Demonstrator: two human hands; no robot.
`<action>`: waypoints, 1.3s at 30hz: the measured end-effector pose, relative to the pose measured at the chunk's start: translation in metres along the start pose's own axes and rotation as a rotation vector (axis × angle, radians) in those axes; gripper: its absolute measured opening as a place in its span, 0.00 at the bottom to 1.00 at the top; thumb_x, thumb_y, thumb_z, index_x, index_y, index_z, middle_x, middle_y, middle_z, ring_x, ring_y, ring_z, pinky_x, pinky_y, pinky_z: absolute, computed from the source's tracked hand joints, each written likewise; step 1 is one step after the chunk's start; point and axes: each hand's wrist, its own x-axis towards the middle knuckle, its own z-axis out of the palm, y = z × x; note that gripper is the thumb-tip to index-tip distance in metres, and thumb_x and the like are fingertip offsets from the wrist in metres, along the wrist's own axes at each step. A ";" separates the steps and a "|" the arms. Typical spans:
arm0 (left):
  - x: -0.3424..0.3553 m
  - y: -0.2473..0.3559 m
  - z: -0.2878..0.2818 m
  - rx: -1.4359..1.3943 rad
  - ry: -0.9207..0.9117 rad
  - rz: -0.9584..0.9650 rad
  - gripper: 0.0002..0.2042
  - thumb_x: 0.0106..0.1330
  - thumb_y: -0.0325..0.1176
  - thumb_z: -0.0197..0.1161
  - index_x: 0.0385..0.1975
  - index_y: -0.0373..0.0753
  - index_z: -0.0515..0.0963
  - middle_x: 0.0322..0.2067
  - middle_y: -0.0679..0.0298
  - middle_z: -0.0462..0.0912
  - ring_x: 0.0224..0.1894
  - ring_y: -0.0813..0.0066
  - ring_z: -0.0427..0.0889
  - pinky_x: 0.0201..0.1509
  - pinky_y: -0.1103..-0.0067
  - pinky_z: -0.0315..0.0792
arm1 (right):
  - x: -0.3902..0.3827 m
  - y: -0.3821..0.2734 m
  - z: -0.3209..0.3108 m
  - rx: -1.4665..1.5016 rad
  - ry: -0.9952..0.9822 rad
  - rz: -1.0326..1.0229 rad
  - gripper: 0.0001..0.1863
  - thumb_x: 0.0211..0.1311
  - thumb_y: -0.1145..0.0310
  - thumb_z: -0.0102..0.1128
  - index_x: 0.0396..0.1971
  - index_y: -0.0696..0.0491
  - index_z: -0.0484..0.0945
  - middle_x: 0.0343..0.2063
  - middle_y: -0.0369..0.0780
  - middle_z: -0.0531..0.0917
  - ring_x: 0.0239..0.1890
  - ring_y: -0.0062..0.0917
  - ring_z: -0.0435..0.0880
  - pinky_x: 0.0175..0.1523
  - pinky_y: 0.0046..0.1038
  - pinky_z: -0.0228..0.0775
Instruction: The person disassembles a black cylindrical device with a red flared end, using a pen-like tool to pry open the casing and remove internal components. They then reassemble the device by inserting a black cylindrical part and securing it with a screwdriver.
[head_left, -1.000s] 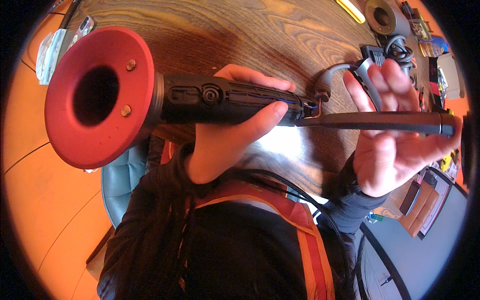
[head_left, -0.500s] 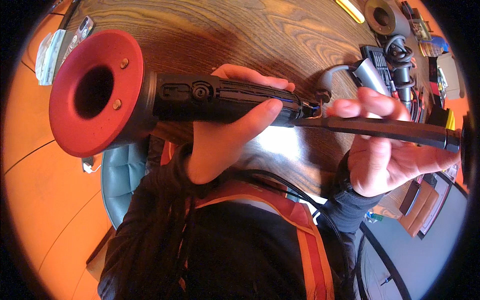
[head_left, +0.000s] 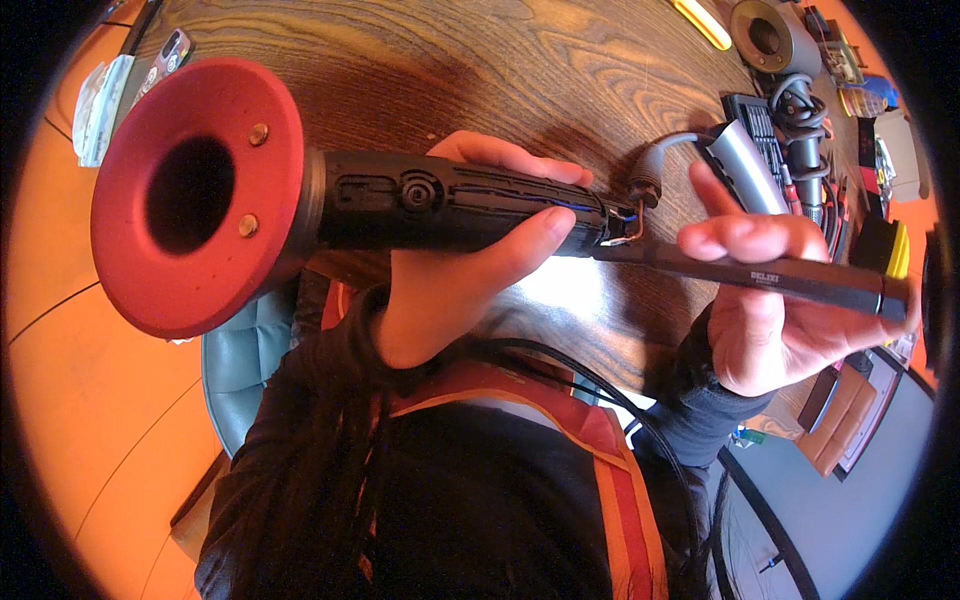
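My left hand [head_left: 460, 280] is closed around the black handle [head_left: 390, 197] of a device that looks like a hair dryer, with a red ring head [head_left: 268, 180] and two round metal studs. The handle's right end has exposed wires [head_left: 622, 230] and a dark cord fitting [head_left: 645, 185] just above. My right hand [head_left: 760, 310] grips a long black pen-shaped tool [head_left: 820, 290], index finger raised and other fingers curled round it. The tool's left tip is at the wired end of the handle; whether it touches is unclear.
On the wooden table [head_left: 500, 70] are a second grey dryer [head_left: 762, 35] with coiled cord [head_left: 800, 100], a grey metal shell [head_left: 745, 165], a black tool case [head_left: 745, 110], a yellow bar [head_left: 705, 22] and a phone [head_left: 170, 55]. A teal chair [head_left: 235, 380] stands lower left.
My right fingers have curled onto the black tool, and its right end has tilted downward. The red head shifted slightly left and back right, then left again. My left grip holds.
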 end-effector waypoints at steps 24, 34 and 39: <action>-0.003 0.005 0.005 0.000 -0.044 -0.083 0.14 0.53 0.24 0.56 0.39 0.35 0.64 0.40 0.47 0.75 0.44 0.63 0.76 0.51 0.69 0.69 | -0.008 -0.002 0.006 -0.059 0.005 -0.022 0.38 0.54 0.78 0.54 0.59 0.33 0.48 0.36 0.51 0.75 0.33 0.38 0.80 0.37 0.43 0.77; 0.002 0.001 0.001 -0.091 0.059 -0.004 0.15 0.52 0.20 0.61 0.38 0.34 0.65 0.38 0.52 0.78 0.45 0.69 0.77 0.49 0.75 0.72 | -0.008 -0.005 0.010 -0.065 0.055 -0.060 0.37 0.55 0.78 0.54 0.59 0.33 0.48 0.36 0.51 0.76 0.33 0.38 0.80 0.36 0.43 0.78; 0.001 0.002 0.004 -0.106 -0.030 0.056 0.15 0.53 0.20 0.62 0.38 0.33 0.65 0.39 0.52 0.78 0.46 0.67 0.77 0.50 0.73 0.72 | -0.009 -0.007 0.011 -0.078 0.061 -0.075 0.37 0.55 0.78 0.53 0.59 0.33 0.48 0.35 0.51 0.76 0.32 0.38 0.80 0.36 0.43 0.78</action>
